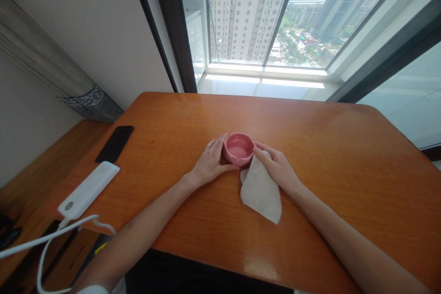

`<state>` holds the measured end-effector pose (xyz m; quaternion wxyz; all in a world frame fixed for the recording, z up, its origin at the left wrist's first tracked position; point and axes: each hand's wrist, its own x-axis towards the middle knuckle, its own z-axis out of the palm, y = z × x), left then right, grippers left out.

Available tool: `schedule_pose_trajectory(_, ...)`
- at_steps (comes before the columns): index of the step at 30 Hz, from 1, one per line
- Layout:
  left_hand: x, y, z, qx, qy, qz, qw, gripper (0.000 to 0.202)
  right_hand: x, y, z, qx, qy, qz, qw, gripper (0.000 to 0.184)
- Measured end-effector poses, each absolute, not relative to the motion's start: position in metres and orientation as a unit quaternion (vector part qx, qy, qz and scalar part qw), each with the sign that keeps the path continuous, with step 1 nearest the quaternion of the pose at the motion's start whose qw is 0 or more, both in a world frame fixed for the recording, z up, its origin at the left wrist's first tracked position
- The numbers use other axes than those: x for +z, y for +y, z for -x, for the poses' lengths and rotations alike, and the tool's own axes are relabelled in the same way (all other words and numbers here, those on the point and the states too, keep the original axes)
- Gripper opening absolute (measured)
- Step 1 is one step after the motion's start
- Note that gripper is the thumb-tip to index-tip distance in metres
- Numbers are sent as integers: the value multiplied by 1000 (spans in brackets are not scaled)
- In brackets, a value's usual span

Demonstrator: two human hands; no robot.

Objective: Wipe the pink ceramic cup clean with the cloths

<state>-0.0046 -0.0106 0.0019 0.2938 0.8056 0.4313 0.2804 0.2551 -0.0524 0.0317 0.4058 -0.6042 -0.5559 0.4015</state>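
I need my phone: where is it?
In the head view, the black smartphone lies on the wooden table near its left edge, just beyond the white power bank.

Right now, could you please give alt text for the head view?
Left hand and right hand hold a pink bowl on a wooden table, the right pressing a beige cloth to it. A black phone and white power bank lie nearby; high-rise towers fill the window.

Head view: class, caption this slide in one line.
Left hand cups a pink wavy-rimmed bowl; right hand holds a beige cloth to it on an orange wooden table.
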Motion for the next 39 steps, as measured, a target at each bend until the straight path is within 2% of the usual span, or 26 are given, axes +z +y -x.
schedule_pose_trajectory(2, 8, -17, 6, 323, 430, -800, 266, 103, 36, -63, -253, 377, -533, 620, 436, 50)
schedule_pose_trajectory(6, 37, -43, 6, 450, 362, -795, 185, 34, 49, -99, -241, 342, -517, 574, 535, 37)
schedule_pose_trajectory(8, 54, -60, 4, 431, 338, -804, 233, 16, 53, -119, -234, 285, -550, 525, 583, 26)
schedule_pose_trajectory(9, 61, -69, 3, 408, 329, -803, 283, 20, 55, -127, -232, 244, -575, 499, 600, 22)
schedule_pose_trajectory(11, 69, -85, 3, 362, 328, -788, 374, 72, 58, -140, -228, 169, -633, 439, 615, 23)
schedule_pose_trajectory(12, 70, -92, 4, 347, 334, -779, 402, 87, 59, -144, -227, 143, -664, 406, 612, 27)
schedule_pose_trajectory(13, 69, -97, 6, 344, 344, -772, 409, 86, 61, -147, -227, 123, -693, 374, 604, 32)
schedule_pose_trajectory(15, 65, -102, 13, 368, 359, -774, 369, 49, 67, -148, -227, 93, -741, 328, 579, 41)
schedule_pose_trajectory(17, 62, -102, 24, 422, 359, -787, 271, 17, 72, -147, -229, 61, -771, 308, 553, 47)
schedule_pose_trajectory(18, 61, -101, 30, 446, 354, -796, 206, 14, 74, -146, -231, 42, -786, 296, 541, 47)
schedule_pose_trajectory(21, 63, -101, 48, 475, 339, -812, 10, 25, 73, -146, -238, -25, -848, 235, 475, 39)
schedule_pose_trajectory(23, 63, -105, 61, 450, 336, -826, -52, 31, 66, -152, -244, -56, -890, 180, 416, 29)
schedule_pose_trajectory(26, 52, -120, 80, 344, 377, -860, 13, 43, 51, -168, -249, 3, -928, 153, 341, 26)
schedule_pose_trajectory(28, 39, -133, 92, 259, 409, -872, 76, 60, 44, -181, -248, 89, -930, 163, 317, 28)
schedule_pose_trajectory(30, 27, -147, 102, 230, 437, -862, 112, 69, 43, -189, -242, 145, -923, 167, 315, 27)
schedule_pose_trajectory(33, 18, -164, 111, 263, 491, -821, 121, 61, 45, -190, -223, 139, -912, 228, 311, 28)
schedule_pose_trajectory(36, 18, -175, 112, 296, 519, -795, 100, 44, 46, -183, -197, 52, -900, 329, 283, 31)
schedule_pose_trajectory(39, 18, -179, 109, 285, 523, -800, 76, 27, 46, -179, -180, 32, -886, 363, 287, 18)
